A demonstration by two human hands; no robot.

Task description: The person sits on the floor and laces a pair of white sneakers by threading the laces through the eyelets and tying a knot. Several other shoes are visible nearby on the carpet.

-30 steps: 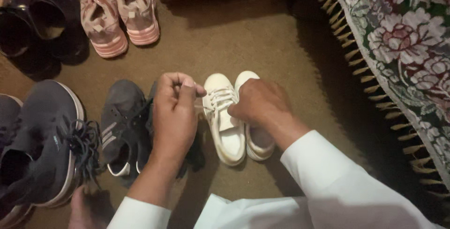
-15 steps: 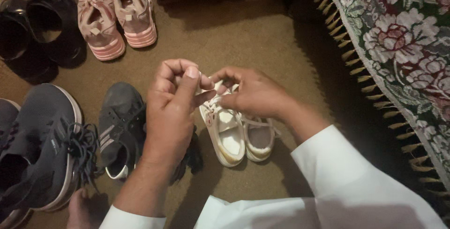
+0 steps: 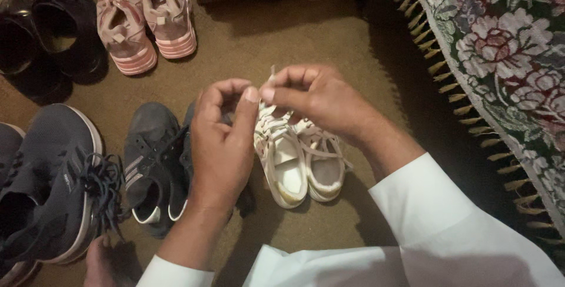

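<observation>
**Two hands work a lace above a small pair of white shoes**

A person in white sleeves bends over a brown carpet, both hands raised just above a pair of small white shoes that stand side by side on the floor, toes pointing away. The right hand pinches the end of a white lace between thumb and forefinger, the tip of the lace poking up past the fingertips. The left hand hovers just beside it with fingers curled and the thumb pressed toward the forefinger; whether it grips a second strand cannot be told from this angle. The thumbs of the two hands nearly meet over the toe of the left-hand white shoe, whose criss-cross lacing shows beneath them.

Just to the left of the white pair, partly hidden by the left wrist, lies a dark grey trainer with pale stripes on its side. Further left sits a larger grey running shoe with loose dark laces spilling over its edge. At the top of the view stand a pair of pink trainers and, in the corner, black shoes. A flowered rug with a tasselled fringe runs along the right side, well apart from the shoes.
</observation>
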